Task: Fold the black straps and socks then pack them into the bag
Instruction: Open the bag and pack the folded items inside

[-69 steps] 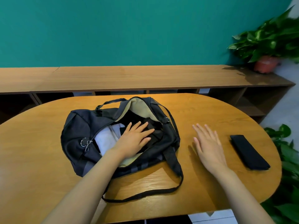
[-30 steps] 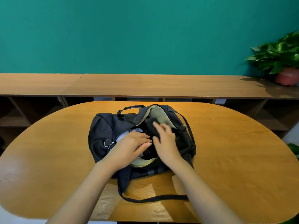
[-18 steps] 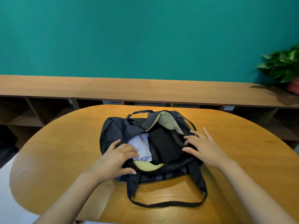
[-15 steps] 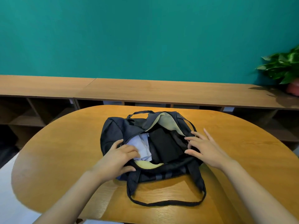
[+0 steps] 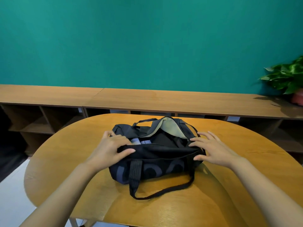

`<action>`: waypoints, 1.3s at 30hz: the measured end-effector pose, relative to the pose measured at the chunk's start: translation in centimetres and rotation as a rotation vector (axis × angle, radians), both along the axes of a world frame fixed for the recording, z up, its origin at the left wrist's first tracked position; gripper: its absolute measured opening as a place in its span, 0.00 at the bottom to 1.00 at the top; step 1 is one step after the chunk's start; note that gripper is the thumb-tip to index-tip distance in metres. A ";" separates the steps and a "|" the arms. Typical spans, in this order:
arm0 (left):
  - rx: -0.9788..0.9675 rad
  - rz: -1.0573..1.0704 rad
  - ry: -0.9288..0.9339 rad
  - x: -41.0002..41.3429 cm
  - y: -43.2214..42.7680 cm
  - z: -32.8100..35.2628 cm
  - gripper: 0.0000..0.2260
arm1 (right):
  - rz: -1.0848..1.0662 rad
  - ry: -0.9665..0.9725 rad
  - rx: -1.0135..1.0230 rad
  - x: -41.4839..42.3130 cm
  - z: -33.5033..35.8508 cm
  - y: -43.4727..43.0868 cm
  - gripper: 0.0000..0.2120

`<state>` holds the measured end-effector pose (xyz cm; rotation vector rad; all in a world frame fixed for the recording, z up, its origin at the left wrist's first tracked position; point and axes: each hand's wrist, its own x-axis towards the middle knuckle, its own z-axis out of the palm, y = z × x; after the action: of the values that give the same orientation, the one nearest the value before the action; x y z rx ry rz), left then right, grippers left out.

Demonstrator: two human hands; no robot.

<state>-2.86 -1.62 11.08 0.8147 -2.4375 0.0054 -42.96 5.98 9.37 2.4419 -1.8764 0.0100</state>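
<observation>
A black duffel bag (image 5: pixel 157 154) stands on the oval wooden table (image 5: pixel 65 161), its top opening a narrow slit with beige lining (image 5: pixel 170 126) showing at the back. Inside I see dark folded fabric (image 5: pixel 165 139) and a pale blue cloth (image 5: pixel 139 141); I cannot tell the straps from the socks. My left hand (image 5: pixel 108 148) grips the near edge of the opening at the bag's left end, thumb on the front flap. My right hand (image 5: pixel 213 149) lies against the bag's right end, fingers spread. The bag's long carry strap (image 5: pixel 164 191) loops toward me.
A long low wooden shelf unit (image 5: pixel 147 99) runs behind the table under a teal wall. A potted plant (image 5: pixel 288 79) stands on its right end. White floor shows past the table's left edge.
The folded black piece that lay on the table's right went into the bag. Since half a second ago the near side of the bag has been pulled up, narrowing the opening; both hands moved to its ends.
</observation>
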 end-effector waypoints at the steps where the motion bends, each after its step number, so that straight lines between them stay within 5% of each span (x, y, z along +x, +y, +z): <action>1: 0.028 0.037 -0.075 0.6 -0.6 0.0 0.18 | 0.001 0.057 0.025 0.0 0.1 -0.3 0.26; 5: 0.055 0.148 -0.403 2.2 -2.7 -0.1 0.20 | -0.005 0.202 0.106 0.3 0.9 -2.2 0.37; 8: -0.034 0.169 -0.455 2.7 -3.8 -0.4 0.13 | -0.022 0.372 0.120 0.5 1.7 -4.1 0.40; 11: -0.099 0.233 -0.403 3.2 -4.8 -0.2 0.11 | -0.047 0.460 0.139 0.6 2.4 -5.7 0.28; 17: 0.559 0.234 -0.037 2.0 -6.2 0.3 0.14 | -0.229 0.211 -0.022 -2.1 3.8 -6.2 0.10; 19: 0.520 0.229 0.060 0.5 -6.5 1.0 0.11 | -0.317 0.133 -0.118 -2.8 4.3 -5.5 0.05; 25: 0.170 0.194 0.256 -4.3 -7.5 4.5 0.11 | -0.594 -0.129 -0.546 -5.1 5.5 -3.5 0.13; 30: 0.256 0.220 0.122 -7.9 -7.2 0.1 0.12 | -0.761 -0.049 -0.200 -6.6 3.1 -0.1 0.13; 34: 0.425 0.269 0.249 -9.1 -6.9 -1.4 0.15 | -0.605 -0.460 -0.110 -5.4 3.7 0.4 0.18; 36: 0.445 0.277 0.309 -9.0 -6.8 -1.6 0.10 | -0.550 -0.627 -0.014 -4.0 4.5 0.4 0.10; 37: 0.466 0.273 0.324 -8.9 -6.7 -1.6 0.07 | -0.568 -0.626 0.078 -3.3 4.9 0.5 0.04; 39: 0.509 0.261 0.345 -8.6 -6.4 -1.5 0.04 | -0.568 -0.379 0.250 -3.0 4.8 0.2 0.16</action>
<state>-11.51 -8.02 9.56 1.2335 -2.0093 -0.6258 -45.98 6.21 14.20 2.0473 -2.8329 0.2384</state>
